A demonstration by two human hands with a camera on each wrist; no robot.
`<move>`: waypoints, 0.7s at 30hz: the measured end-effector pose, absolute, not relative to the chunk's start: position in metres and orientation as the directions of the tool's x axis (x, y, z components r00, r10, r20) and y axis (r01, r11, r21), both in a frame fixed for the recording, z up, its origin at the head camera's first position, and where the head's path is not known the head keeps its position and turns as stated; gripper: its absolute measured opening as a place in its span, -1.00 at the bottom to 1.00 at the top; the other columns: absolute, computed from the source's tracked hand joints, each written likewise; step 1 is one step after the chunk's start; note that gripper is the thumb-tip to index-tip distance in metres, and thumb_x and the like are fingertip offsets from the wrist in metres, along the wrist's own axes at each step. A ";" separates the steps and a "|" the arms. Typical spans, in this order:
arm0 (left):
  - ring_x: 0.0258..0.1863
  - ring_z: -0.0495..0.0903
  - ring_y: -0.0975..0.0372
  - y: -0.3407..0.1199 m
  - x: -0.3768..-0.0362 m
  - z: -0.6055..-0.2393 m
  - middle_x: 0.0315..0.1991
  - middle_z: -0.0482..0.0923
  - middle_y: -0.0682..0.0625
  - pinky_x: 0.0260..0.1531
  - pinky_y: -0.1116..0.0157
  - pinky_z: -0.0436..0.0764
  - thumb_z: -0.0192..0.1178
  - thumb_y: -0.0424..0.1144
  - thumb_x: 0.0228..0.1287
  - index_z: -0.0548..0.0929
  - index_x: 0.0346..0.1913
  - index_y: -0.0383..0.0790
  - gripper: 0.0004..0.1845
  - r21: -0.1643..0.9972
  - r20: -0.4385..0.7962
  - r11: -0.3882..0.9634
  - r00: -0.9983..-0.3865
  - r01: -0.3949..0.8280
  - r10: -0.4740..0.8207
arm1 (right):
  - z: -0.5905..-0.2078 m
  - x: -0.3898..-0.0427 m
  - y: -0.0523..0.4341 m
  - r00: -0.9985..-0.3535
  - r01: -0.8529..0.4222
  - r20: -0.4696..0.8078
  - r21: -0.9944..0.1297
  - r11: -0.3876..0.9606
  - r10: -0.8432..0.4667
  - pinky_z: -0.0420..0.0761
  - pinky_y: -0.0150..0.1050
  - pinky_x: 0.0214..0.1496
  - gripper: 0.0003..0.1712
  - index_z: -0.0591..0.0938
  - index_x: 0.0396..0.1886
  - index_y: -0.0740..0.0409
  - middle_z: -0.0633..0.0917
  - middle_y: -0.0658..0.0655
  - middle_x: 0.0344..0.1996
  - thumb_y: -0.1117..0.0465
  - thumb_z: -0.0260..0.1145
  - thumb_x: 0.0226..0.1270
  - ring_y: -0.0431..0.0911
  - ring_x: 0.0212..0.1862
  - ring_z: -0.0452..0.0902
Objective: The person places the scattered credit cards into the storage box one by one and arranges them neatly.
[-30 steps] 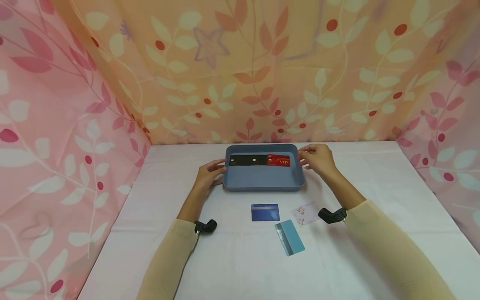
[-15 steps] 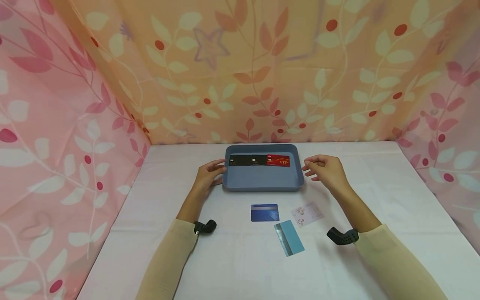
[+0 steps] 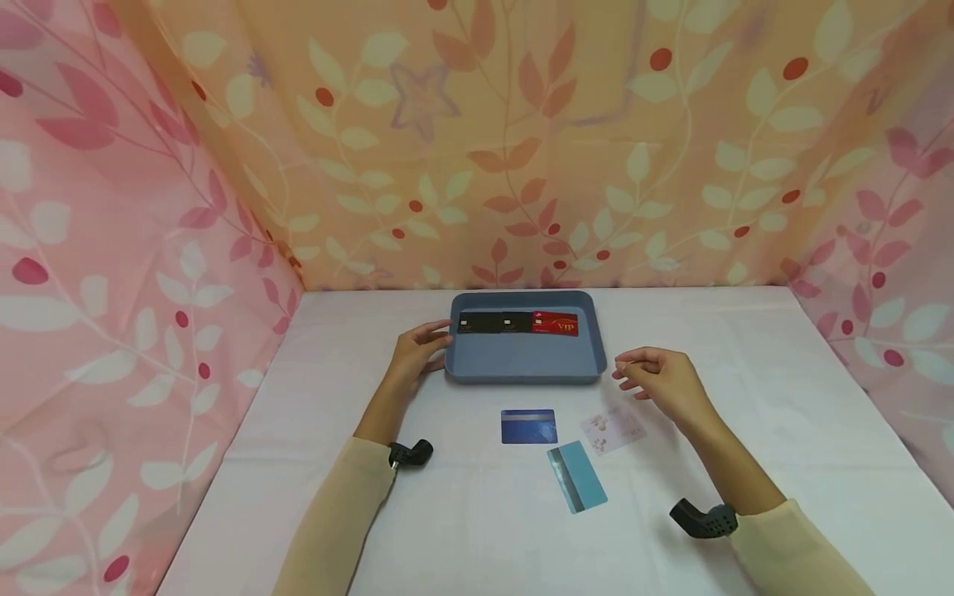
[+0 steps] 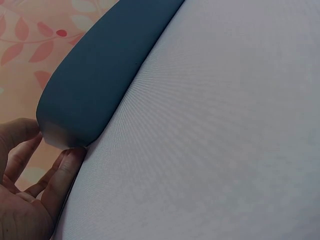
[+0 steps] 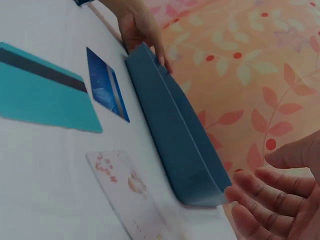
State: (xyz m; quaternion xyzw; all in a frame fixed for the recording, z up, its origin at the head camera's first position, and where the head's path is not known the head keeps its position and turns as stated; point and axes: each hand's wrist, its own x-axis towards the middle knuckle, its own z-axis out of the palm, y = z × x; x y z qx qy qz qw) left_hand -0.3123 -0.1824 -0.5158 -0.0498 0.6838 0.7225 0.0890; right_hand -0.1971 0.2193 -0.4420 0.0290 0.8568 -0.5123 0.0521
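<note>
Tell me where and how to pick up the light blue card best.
Probably pinch the light blue card by both long edges at its near end, coming from above with the right hand. It lies flat on the table, so its edges are the likely hold, and the pale flowered card sits close to its far end.

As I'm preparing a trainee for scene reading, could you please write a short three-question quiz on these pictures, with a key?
1. Count: how many cards lie on the white tablecloth, outside the tray?
2. True or false: the left hand is touching the tray.
3. Fill in: the red card in the tray bears the large letters ___.

Key:
1. Three: a dark blue card, a turquoise card and a pale patterned card.
2. True; its fingers rest against the tray's outer side.
3. VIP.
</note>
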 end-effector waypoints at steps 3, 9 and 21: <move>0.03 0.63 0.17 -0.182 -0.311 -0.517 0.17 0.58 -0.16 -0.24 0.24 0.76 0.42 -0.30 0.28 0.66 0.26 -0.11 -0.53 0.979 -0.198 -0.045 -0.979 -0.200 0.055 | -0.447 -0.192 0.222 -0.988 0.115 -0.153 -0.862 0.494 -0.037 0.73 -0.18 -0.20 -0.57 0.63 0.14 0.35 0.78 0.27 -0.11 0.08 0.22 0.55 0.13 -0.12 0.73; 0.06 0.62 0.13 -0.183 -0.310 -0.516 0.19 0.57 -0.17 -0.21 0.23 0.76 0.41 -0.30 0.30 0.65 0.27 -0.13 -0.53 0.979 -0.200 -0.041 -0.978 -0.202 0.054 | -0.457 -0.184 0.224 -0.979 0.084 -0.171 -0.829 0.552 -0.107 0.72 -0.13 -0.27 -0.62 0.67 0.08 0.35 0.76 0.27 -0.18 0.15 0.33 0.45 0.11 -0.23 0.67; 0.05 0.63 0.13 -0.181 -0.311 -0.517 0.15 0.59 -0.14 -0.22 0.23 0.76 0.40 -0.31 0.30 0.68 0.24 -0.10 -0.56 0.978 -0.203 -0.039 -0.978 -0.205 0.040 | -0.469 -0.172 0.225 -0.979 -0.040 -0.119 -0.692 0.720 -0.168 0.63 -0.19 -0.19 -0.63 0.72 0.01 0.24 0.75 0.15 -0.13 0.21 0.50 0.23 -0.01 -0.16 0.63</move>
